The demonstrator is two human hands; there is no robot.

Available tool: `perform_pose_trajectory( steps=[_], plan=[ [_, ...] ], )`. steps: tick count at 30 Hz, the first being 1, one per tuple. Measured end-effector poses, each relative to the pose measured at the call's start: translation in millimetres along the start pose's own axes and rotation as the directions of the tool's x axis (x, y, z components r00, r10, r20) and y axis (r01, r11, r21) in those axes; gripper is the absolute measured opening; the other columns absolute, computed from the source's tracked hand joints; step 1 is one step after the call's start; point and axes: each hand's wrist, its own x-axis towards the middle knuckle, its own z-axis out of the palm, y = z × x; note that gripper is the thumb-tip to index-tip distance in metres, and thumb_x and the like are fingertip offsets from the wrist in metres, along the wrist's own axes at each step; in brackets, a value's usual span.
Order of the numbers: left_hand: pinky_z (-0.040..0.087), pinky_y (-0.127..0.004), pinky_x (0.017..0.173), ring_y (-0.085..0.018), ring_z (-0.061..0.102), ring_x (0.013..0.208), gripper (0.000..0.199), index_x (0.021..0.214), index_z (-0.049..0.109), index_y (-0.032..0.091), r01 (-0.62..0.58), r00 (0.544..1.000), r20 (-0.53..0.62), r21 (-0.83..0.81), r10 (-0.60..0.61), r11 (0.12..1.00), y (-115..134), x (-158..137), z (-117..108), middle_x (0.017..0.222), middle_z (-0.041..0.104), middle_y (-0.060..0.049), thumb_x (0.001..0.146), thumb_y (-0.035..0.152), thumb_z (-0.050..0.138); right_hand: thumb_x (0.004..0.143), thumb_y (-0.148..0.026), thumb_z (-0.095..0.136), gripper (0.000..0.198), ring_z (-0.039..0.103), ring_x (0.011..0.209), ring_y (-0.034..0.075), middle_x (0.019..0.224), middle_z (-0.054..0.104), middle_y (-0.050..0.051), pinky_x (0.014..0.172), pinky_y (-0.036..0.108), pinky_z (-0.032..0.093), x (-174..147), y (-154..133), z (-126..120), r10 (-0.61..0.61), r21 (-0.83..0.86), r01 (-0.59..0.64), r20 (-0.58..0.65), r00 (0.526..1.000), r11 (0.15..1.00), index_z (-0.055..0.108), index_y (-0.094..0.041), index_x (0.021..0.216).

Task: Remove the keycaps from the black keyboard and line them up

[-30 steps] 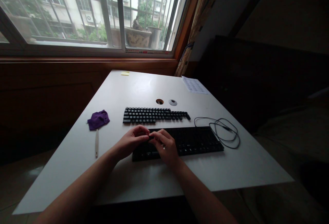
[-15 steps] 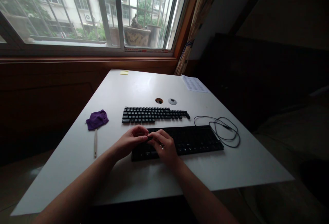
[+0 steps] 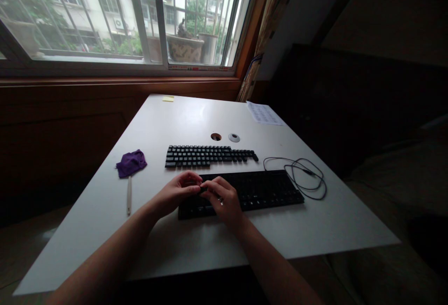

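Over the keyboard [image 3: 264,188], our left hand [image 3: 182,188] and right hand [image 3: 224,197] meet, grip unclear to us, many keycaps [image 3: 196,154] rowed beyond, some seemingly attached.

Black keyboard [image 3: 261,190], purple cloth [image 3: 131,163]

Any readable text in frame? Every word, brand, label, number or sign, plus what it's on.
None legible.
Paper sheet: rows of print, too small to read.
Keycaps in rows: any legends too small.
Keyboard: pale marks, too small and dark.
Window frame: red and green marks, too blurred.
Yellow note: no writing discernible.
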Motion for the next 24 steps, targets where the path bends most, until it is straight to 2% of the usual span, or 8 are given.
perform_pose_trajectory(
  steps=[9, 18, 24],
  plan=[
    [0.045, -0.025, 0.070, -0.014, 0.061, 0.076, 0.034, 0.092, 0.067, 0.016, -0.011, 1.000, -0.025, 0.014, 0.012, 1.000, 0.7, 0.7, 0.9, 0.085, 0.067, -0.001, 0.067, 0.028, 0.087, 0.091, -0.023, 0.065, 0.018, 0.059, 0.078, 0.016, 0.086, 0.059, 0.001, 0.074, 0.029, 0.052, 0.1, 0.0, -0.2, 0.010, -0.001, -0.010, -0.008, 1.000, 1.000, 0.070, -0.026, 0.107],
    [0.045, -0.024, 0.072, -0.015, 0.062, 0.081, 0.031, 0.094, 0.067, 0.016, -0.022, 1.000, -0.010, 0.036, 0.022, 0.999, -3.0, -0.6, -1.8, 0.089, 0.067, -0.003, 0.072, 0.029, 0.084, 0.090, -0.020, 0.065, 0.016, 0.061, 0.082, 0.016, 0.090, 0.062, 0.002, 0.077, 0.029, 0.052, 0.8, 2.8, 1.1, 0.053, 0.014, -0.053, 0.016, 0.998, 0.998, 0.070, -0.026, 0.103],
    [0.046, -0.025, 0.074, -0.017, 0.063, 0.085, 0.032, 0.097, 0.068, 0.016, -0.039, 0.999, 0.004, 0.053, 0.039, 0.998, -5.1, 0.2, -4.6, 0.093, 0.067, -0.004, 0.073, 0.029, 0.084, 0.089, -0.020, 0.065, 0.017, 0.062, 0.083, 0.016, 0.089, 0.062, 0.002, 0.077, 0.029, 0.053, 0.8, 3.9, 0.9, 0.030, -0.002, -0.030, 0.026, 0.999, 1.000, 0.071, -0.026, 0.104]
  ],
)
